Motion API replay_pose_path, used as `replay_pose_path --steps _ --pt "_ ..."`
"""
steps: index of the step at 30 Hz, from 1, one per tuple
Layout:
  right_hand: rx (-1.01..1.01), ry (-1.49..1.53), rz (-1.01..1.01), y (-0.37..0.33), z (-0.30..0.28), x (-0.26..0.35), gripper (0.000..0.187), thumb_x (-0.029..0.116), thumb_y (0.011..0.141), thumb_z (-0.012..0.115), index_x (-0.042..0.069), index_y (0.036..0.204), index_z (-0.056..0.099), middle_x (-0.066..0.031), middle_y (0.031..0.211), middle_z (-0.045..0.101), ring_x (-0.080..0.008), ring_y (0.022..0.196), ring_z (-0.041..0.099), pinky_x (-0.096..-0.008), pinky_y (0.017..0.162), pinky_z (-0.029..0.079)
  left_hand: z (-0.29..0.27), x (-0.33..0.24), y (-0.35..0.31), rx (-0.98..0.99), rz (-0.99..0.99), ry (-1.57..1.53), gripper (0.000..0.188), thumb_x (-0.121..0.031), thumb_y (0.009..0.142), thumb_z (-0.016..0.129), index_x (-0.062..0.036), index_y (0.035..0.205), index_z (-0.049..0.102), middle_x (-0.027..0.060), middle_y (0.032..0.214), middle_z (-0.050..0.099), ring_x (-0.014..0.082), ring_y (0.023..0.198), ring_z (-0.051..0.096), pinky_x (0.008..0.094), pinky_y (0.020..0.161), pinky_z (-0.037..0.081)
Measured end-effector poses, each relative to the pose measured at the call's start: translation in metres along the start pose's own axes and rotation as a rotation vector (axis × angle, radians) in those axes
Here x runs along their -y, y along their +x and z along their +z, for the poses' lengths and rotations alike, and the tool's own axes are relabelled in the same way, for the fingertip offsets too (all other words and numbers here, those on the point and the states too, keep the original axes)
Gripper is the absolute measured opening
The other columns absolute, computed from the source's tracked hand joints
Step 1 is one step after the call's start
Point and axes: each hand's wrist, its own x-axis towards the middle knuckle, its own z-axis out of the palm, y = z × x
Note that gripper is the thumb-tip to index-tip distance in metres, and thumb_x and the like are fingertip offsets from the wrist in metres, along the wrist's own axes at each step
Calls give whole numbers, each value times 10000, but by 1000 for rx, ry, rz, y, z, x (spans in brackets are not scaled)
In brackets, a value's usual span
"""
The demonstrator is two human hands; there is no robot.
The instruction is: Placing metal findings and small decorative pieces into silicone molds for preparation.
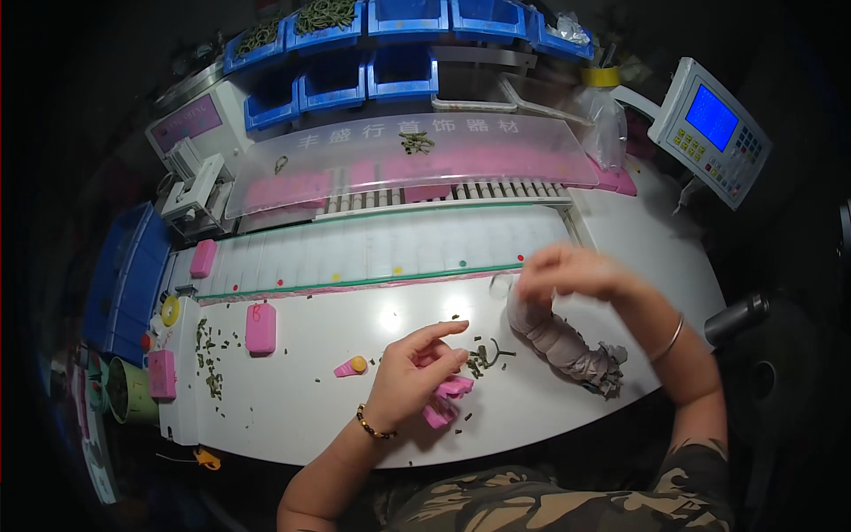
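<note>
My left hand [417, 368] is over the front middle of the white table. Its lower fingers are curled on a pink rubber mould [454, 387] that looks split or bent open, while the index finger stretches out to the right. Beside those fingertips lie small dark green pieces [480, 359] and a thin dark curved tool [498, 353]. My right hand [572, 272] is smeared by motion above the far end of a grey, wrinkled cloth bag [567, 346]. A faint ring shape [501, 285] shows next to its fingers; I cannot make out whether they hold it.
Pink blocks [261, 329] and scattered green bits [213, 355] lie to the left. A small pink piece with a yellow end [350, 367] rests near the middle. Behind are a white compartment tray [372, 248], blue bins [403, 73] and, at right, a scale display [712, 120].
</note>
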Motion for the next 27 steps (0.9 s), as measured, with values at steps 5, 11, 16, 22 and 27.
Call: replay_pose_path --steps 5,11,16,22,27 --pt "-804 302 -182 26 -122 24 306 376 886 683 98 1013 696 61 851 644 -16 679 508 -150 514 338 -3 4 5 10 0 -100 248 -118 926 647 11 1137 667 24 851 651 49 717 582 207 651 487" --pt "-741 173 -227 13 -78 -11 340 316 895 668 98 1155 675 53 946 660 -21 725 525 -174 579 390 -11 -1 2 -162 -68 -274 314 -260 985 559 11 1119 645 79 934 668 111 723 603 231 613 506" --pt "-383 -346 -379 -37 15 -53 716 223 767 796 53 1383 472 -154 1291 503 -252 1111 536 -329 880 466 -18 -4 2 -183 -52 -457 416 -313 985 563 19 1235 562 120 1068 657 114 736 594 218 586 499" --pt "-453 -551 -428 -58 85 -73 944 49 703 759 74 1506 264 -230 1337 417 -425 1162 491 -418 972 445 5 -10 8 -114 -107 -293 519 -384 991 542 53 1271 528 70 933 630 71 706 549 203 594 491" --pt "-725 -979 -629 -65 79 -39 816 -34 662 725 69 1424 452 -233 1298 536 -354 1004 596 -435 846 482 15 -8 5 -97 -133 -386 694 -548 1020 309 47 1353 440 75 869 589 100 676 552 245 566 496"
